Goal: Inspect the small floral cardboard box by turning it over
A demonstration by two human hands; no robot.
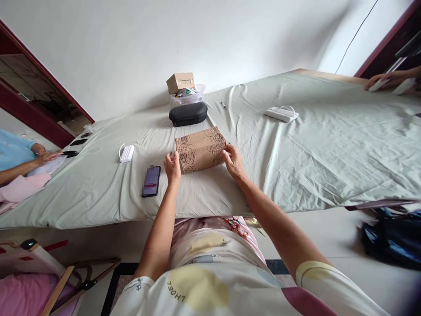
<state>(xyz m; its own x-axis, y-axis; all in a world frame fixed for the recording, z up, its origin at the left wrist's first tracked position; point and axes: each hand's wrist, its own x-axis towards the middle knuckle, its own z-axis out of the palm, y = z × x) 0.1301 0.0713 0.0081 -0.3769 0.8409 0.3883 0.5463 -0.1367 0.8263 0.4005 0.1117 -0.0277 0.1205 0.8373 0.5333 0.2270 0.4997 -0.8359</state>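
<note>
A brown cardboard box (201,152), marked with black scribbled loops, rests on the cloth-covered table in front of me. My left hand (173,167) presses against its left end with the fingers curled. Against the opposite end is my right hand (233,161), thumb at the front corner and fingers bent around the side. Between them the two hands grip the box. A phone (151,181) with a lit screen lies just left of my left hand. Behind the box sits a black zippered case (188,114).
The pale green cloth (305,158) is wrinkled. A clear plastic bin (174,102) and a smaller cardboard box (180,82) stand by the wall. White strapped devices (126,153) lie left and right. One person's hand (49,157) is at far left, another's (388,80) at far right.
</note>
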